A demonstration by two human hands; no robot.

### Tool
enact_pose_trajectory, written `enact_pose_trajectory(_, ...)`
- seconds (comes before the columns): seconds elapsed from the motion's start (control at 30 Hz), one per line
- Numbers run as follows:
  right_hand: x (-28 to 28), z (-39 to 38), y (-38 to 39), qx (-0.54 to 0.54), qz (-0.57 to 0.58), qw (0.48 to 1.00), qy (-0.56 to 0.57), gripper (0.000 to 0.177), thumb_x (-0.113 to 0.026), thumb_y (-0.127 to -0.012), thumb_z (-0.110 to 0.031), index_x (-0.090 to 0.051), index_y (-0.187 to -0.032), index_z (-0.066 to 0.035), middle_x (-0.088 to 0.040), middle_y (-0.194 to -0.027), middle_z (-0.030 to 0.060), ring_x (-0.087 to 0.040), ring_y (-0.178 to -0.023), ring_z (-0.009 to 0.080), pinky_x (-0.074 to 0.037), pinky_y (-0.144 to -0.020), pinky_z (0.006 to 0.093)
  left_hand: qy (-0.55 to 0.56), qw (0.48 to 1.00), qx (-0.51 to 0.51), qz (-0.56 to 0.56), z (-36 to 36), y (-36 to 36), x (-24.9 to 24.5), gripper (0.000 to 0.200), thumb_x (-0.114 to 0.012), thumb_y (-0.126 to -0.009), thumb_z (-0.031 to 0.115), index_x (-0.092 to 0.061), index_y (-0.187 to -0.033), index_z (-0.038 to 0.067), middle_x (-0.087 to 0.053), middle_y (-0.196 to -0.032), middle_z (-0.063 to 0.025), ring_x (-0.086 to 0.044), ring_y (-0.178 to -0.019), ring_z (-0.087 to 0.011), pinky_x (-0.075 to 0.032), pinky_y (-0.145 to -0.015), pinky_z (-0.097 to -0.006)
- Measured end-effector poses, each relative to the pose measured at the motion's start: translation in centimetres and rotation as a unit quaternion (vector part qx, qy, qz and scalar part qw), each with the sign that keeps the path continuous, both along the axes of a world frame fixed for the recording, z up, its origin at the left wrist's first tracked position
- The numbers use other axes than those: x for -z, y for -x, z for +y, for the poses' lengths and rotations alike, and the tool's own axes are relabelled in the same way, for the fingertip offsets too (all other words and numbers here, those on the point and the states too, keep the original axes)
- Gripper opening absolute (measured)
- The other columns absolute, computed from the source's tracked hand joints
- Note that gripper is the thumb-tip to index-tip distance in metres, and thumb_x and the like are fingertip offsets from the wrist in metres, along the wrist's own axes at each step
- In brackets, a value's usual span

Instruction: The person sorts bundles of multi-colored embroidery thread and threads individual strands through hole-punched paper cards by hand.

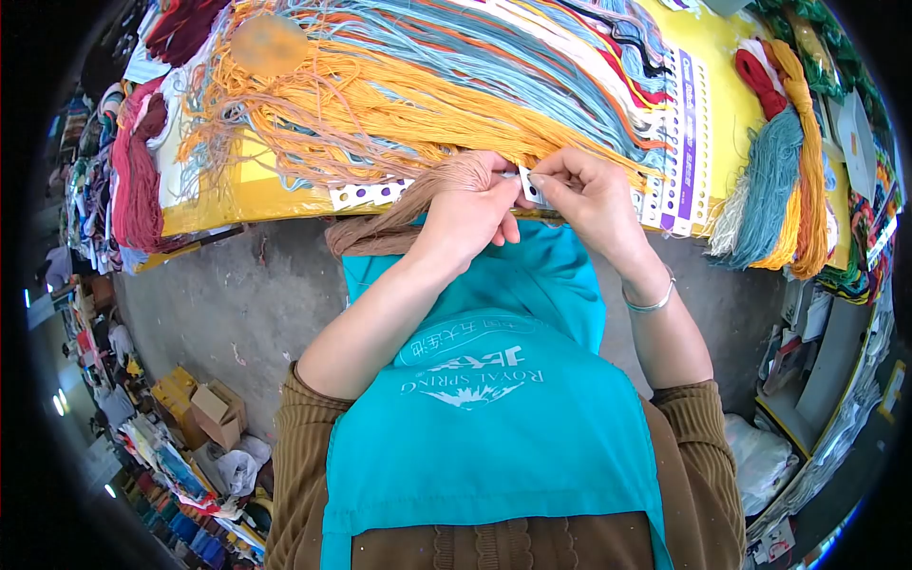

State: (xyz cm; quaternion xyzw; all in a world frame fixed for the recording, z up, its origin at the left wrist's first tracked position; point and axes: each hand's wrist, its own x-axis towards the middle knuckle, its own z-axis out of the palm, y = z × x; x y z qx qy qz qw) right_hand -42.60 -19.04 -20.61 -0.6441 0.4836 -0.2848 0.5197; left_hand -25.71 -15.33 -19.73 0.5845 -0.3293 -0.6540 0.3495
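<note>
My left hand is closed around a hank of tan-brown embroidery thread, whose loose length trails left over the table edge. Close beside it, my right hand pinches a small white punched card between thumb and fingers. The card's edge meets the fingertips of my left hand, and how the thread sits in it is hidden by the fingers. Just beyond both hands lie long orange threads, with light-blue threads behind them.
A long purple-and-white punched card lies on the yellow table, with thread ends along it. Teal thread bundles hang over the edge at right, pink thread bundles at left. Cardboard boxes stand on the floor.
</note>
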Motion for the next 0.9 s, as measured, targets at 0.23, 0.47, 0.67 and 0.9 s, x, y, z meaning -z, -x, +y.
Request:
enact_pose_trajectory(0.23,0.1,0.0,-0.2,-0.006,0.024,1.000,-0.001,0.015,-0.069,-0.085,-0.013,-0.067,-0.092,0.000,-0.068,-0.076,0.0085,-0.066,-0.069,0.0129,-0.052,-0.063,0.0275,0.019,0.999,-0.016,-0.035,0.2,-1.1,0.1,0.014,-0.054,-0.096,0.013,-0.062,-0.096,0.001,-0.064,-0.074,-0.0043,-0.051,-0.045,-0.0053,-0.036,-0.037,-0.0181)
enact_pose_trajectory(0.47,0.0,-0.1,-0.9,-0.032,0.170,0.980,0.100,0.028,-0.073,-0.082,-0.029,-0.065,-0.094,-0.006,-0.065,-0.070,0.0110,-0.065,-0.064,0.0226,-0.050,-0.059,0.0335,0.000,0.996,0.041,0.084,0.7,-2.0,-1.7,0.017,-0.053,-0.097,0.016,-0.065,-0.094,0.004,-0.062,-0.068,-0.0021,-0.048,-0.044,-0.0040,-0.031,-0.037,-0.0178)
enact_pose_trajectory(0.67,1.4,-0.8,-0.9,0.001,0.017,1.000,0.009,0.032,-0.070,-0.087,-0.033,-0.063,-0.094,-0.003,-0.063,-0.065,0.0065,-0.060,-0.058,0.0146,-0.045,-0.053,0.0296,-0.043,0.993,0.049,0.101,0.0,-2.2,-1.5,0.022,-0.051,-0.097,0.021,-0.065,-0.088,0.007,-0.061,-0.063,-0.0008,-0.045,-0.043,-0.0039,-0.031,-0.039,-0.0194)
enact_pose_trajectory(0.9,0.6,-1.4,-0.1,-0.043,-0.107,0.988,-0.104,0.035,-0.069,-0.091,-0.026,-0.057,-0.108,0.001,-0.059,-0.064,-0.0022,-0.046,-0.059,0.0026,-0.035,-0.050,0.0219,0.084,0.973,0.178,-0.123,-1.6,-1.3,-1.9,0.021,-0.055,-0.094,0.020,-0.060,-0.076,0.009,-0.055,-0.059,0.0021,-0.043,-0.042,-0.0051,-0.030,-0.039,-0.0208)
